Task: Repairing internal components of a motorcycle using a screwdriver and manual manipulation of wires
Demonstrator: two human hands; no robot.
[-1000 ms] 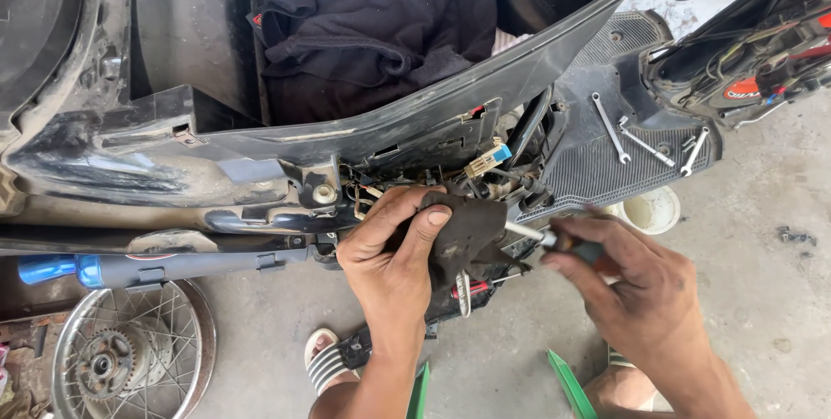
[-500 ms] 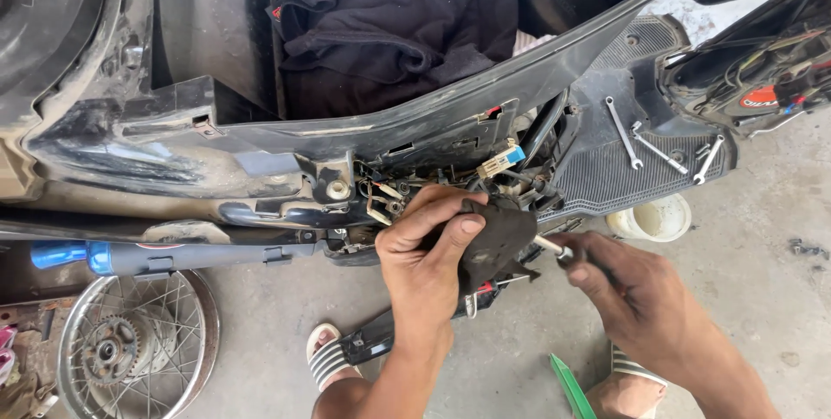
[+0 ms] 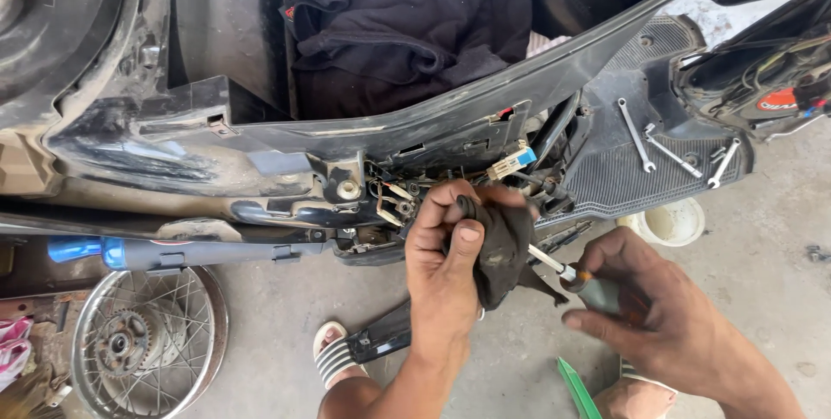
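Under the scooter's frame (image 3: 286,146), your left hand (image 3: 446,267) is clenching a dark rubber part (image 3: 502,246), your right hand (image 3: 658,319) wrapping fingers round a screwdriver (image 3: 576,279); prying calls for steady leverage.

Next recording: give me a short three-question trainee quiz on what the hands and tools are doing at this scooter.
1. True or false: the left hand grips a dark rubber part beside the scooter's open side.
2. What does the right hand hold? A) a hammer B) a screwdriver C) a spanner
3. Fill in: three spanners lie on the scooter's ribbed ____.

Key
1. True; the fingers wrap around it just below the exposed wiring.
2. B; its shaft points up-left at the rubber part.
3. Footboard; a spoked wheel lies on the concrete floor at lower left.
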